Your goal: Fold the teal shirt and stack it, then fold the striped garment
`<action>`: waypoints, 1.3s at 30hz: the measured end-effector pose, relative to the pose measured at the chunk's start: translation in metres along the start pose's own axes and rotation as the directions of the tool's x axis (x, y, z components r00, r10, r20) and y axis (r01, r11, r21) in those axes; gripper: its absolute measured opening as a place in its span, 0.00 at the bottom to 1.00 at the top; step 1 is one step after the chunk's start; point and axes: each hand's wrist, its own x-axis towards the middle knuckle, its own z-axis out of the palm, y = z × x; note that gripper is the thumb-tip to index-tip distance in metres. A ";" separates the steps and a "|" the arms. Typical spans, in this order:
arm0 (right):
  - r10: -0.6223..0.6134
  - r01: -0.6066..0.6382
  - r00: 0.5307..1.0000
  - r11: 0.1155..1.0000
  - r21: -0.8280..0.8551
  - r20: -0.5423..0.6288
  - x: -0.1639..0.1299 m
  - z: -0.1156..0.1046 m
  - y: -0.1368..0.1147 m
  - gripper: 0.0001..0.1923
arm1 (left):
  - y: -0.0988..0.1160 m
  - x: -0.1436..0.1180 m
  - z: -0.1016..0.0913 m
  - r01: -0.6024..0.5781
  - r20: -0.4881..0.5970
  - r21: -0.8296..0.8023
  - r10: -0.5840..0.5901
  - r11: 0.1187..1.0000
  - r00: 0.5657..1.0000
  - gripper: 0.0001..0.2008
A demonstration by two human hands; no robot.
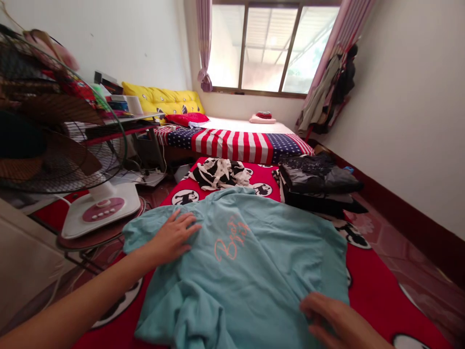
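Note:
A light blue T-shirt [269,261] with orange lettering lies spread on a red cloth [378,291] printed with dark figures in white ovals. Its collar end points away from me, and the near left part is bunched in folds. My left hand [176,237] rests on the shirt's left side near the sleeve, fingers stretched out and apart. Over the lower right side of the shirt is my right hand [334,317], slightly blurred, its fingers bent loosely with nothing visible in them. Whether the right fingertips touch the fabric I cannot tell.
Beyond the shirt lies a crumpled black-and-white garment [221,173]. A stack of folded dark clothes [319,182] sits at the right. On the left, a fan [105,206] stands on a round stool [69,241]. A bed with a flag-patterned cover [232,145] is below the window.

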 end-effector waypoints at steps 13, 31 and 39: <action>0.057 -0.053 0.997 0.995 0.079 -0.053 0.065 -0.034 0.020 0.08 | 0.008 -0.029 -0.048 0.236 0.671 -0.385 0.095 0.892 0.736 0.09; 0.387 -0.409 0.910 0.895 -0.177 -0.150 0.249 -0.008 0.050 0.37 | 0.013 0.096 0.039 0.297 0.169 -0.170 -0.269 0.939 0.948 0.12; 0.365 -0.408 0.909 0.879 -0.249 -0.201 0.297 -0.054 0.011 0.09 | -0.027 0.098 -0.008 0.385 -0.094 -0.206 -0.409 0.900 0.907 0.11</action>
